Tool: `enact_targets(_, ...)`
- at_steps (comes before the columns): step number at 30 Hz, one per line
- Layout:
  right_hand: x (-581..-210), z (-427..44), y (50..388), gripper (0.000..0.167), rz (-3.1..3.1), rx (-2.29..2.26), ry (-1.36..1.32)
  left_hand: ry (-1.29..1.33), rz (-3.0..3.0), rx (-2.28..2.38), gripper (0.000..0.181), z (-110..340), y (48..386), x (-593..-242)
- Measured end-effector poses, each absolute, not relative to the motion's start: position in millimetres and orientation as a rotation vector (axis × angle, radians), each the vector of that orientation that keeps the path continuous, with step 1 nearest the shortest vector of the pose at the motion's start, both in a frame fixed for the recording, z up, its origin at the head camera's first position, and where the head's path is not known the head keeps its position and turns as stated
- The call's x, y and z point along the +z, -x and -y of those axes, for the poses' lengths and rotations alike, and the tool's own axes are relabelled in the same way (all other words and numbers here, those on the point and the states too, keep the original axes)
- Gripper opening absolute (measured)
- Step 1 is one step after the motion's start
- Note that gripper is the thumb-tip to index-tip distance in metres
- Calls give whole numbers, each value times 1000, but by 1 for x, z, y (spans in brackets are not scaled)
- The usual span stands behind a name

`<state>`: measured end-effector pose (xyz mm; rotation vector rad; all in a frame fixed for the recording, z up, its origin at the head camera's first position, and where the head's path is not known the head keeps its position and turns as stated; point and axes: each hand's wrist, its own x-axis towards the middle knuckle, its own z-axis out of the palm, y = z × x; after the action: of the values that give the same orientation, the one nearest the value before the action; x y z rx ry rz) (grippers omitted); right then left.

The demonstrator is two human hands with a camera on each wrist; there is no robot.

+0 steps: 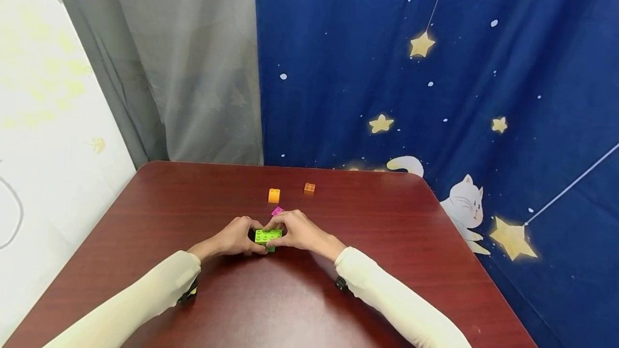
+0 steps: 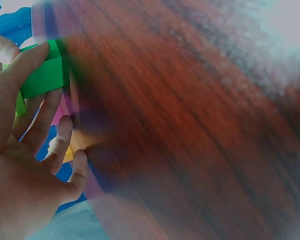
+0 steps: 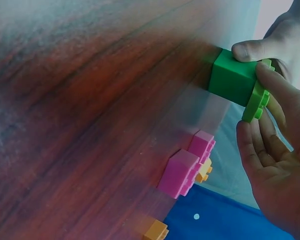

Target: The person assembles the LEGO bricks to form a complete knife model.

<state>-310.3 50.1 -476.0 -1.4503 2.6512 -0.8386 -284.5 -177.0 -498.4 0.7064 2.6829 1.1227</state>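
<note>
On the table, a lime-green studded toy brick (image 1: 268,234), thin like a plate, sits atop a taller darker green brick (image 3: 232,79). The lime one overhangs a side of the block in the right wrist view. My left hand (image 1: 236,236) pinches the green block between thumb and index finger, its other fingers spread loosely. From the other side my right hand (image 1: 301,231) grips the lime brick by its edges with thumb and fingers. Whether the two bricks are fully pressed together cannot be made out.
Just beyond the hands lies a pink brick shape (image 3: 181,170), partly hidden in the head view. Farther back stand a yellow-orange brick (image 1: 274,196) and an orange brick (image 1: 309,189). Curtains (image 1: 338,69) hang behind the dark red wooden table (image 1: 387,240).
</note>
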Motion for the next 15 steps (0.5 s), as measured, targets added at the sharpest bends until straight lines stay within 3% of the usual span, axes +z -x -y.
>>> enact_targets(15,-479,-53,311,31,-2654,-846,1508,-752,-2730,1119,25,176,285,-505)
